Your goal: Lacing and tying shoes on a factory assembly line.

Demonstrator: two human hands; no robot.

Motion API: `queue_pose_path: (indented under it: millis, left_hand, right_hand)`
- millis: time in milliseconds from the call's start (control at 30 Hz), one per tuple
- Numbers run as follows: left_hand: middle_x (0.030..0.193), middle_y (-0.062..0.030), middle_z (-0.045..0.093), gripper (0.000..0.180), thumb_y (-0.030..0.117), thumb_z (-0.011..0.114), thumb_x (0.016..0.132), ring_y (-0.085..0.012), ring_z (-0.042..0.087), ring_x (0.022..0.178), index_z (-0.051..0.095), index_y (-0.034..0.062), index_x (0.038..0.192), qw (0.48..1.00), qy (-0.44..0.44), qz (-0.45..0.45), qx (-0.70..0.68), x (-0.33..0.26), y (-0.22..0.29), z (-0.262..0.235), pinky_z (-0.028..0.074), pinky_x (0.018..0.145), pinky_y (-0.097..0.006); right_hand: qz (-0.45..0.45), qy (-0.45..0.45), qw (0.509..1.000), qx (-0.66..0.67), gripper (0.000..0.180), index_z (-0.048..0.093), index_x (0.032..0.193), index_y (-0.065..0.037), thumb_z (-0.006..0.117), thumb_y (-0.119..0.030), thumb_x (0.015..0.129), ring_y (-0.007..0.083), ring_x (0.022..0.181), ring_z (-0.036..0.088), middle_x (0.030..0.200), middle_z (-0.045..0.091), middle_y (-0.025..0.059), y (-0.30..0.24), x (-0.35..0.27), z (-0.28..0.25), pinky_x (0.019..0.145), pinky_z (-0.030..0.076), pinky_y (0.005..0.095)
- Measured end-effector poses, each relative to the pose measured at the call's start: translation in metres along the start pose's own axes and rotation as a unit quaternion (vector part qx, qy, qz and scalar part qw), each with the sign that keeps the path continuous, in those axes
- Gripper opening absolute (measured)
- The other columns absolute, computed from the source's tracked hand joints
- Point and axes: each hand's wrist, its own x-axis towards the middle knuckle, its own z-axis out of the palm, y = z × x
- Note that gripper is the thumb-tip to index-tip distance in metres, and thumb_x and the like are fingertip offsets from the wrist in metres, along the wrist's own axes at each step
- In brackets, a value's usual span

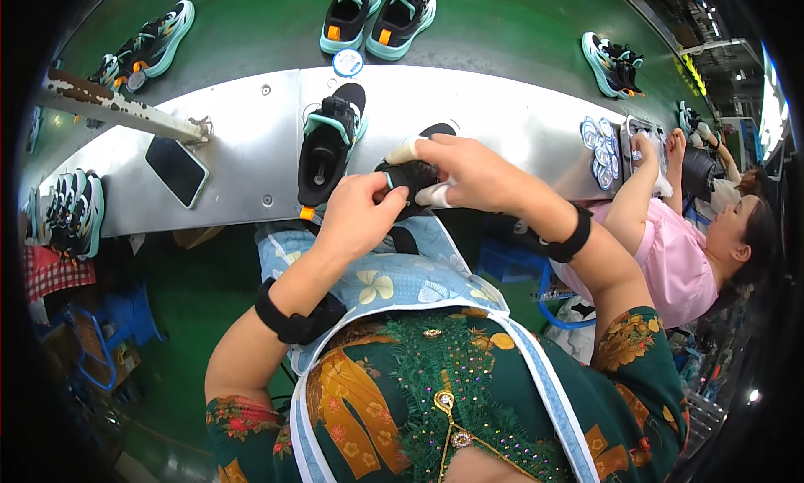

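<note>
Here's the middle of it: a black shoe [412, 180] at the near edge of the worktop [243, 114], right in front of the person, much of it hidden by the fingers. The left hand [360, 208] is on its near left side, thumb and fingertips drawn together in a pinch on the upper. Over from the right comes the right hand [469, 173], pale covers on some fingers, thumb and fingers spread either side of the shoe and bent in to grip it. Exactly which part is pinched, I can't tell.

Just left, a second shoe [342, 131] rests on the metal, toe pointing away, turquoise collar showing, orange tab [307, 213] at the heel. Further left lies a phone [177, 171], dark screen up, beside a chipped metal bar [126, 106].

Beyond, on the green belt [486, 30], a pair of shoes [377, 20] stands side by side, a round tag [347, 62] at their heels; more shoes [610, 67] sit off to the right. Round blue-and-white discs [600, 152] overlap at the worktop's right, and next to them a co-worker in pink [678, 261] has both arms reaching over a tray [628, 144].
</note>
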Motion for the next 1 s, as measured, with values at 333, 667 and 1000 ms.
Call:
queue_pose_path:
  millis: [333, 667, 1000]
  left_hand:
    - [0.096, -0.0062, 0.072, 0.027, 0.024, 0.056, 0.096, -0.0101, 0.065, 0.08, 0.07, 0.0011, 0.1, 0.952, -0.056, -0.043, -0.298, 0.003, -0.007, 0.001, 0.05, 0.072, -0.024]
    - [0.081, -0.0003, 0.068, 0.027, 0.023, 0.058, 0.098, -0.0042, 0.055, 0.07, 0.073, 0.0002, 0.095, 0.972, -0.015, -0.026, -0.234, 0.008, -0.017, 0.01, 0.045, 0.066, -0.021]
    - [0.081, -0.0105, 0.059, 0.025, 0.021, 0.06, 0.094, -0.018, 0.059, 0.072, 0.072, 0.0, 0.089, 0.979, 0.004, 0.022, -0.203, 0.007, -0.013, 0.009, 0.045, 0.069, -0.03]
  right_hand:
    - [0.011, 0.055, 0.997, -0.052, 0.034, 0.064, 0.116, -0.009, 0.068, -0.004, 0.082, 0.032, 0.093, 0.066, 0.1, 0.069, 0.0142, 0.021, 0.009, -0.005, 0.079, 0.052, 0.0366]
    - [0.075, 0.098, 0.992, -0.012, 0.029, 0.065, 0.104, -0.002, 0.075, -0.017, 0.082, 0.0309, 0.082, 0.068, 0.091, 0.069, 0.0153, 0.016, 0.014, 0.005, 0.074, 0.052, 0.0358]
    - [0.058, 0.09, 0.988, -0.113, 0.037, 0.066, 0.111, -0.01, 0.075, -0.028, 0.08, 0.0271, 0.073, 0.061, 0.08, 0.064, 0.0114, 0.017, 0.012, -0.002, 0.068, 0.046, 0.0361]
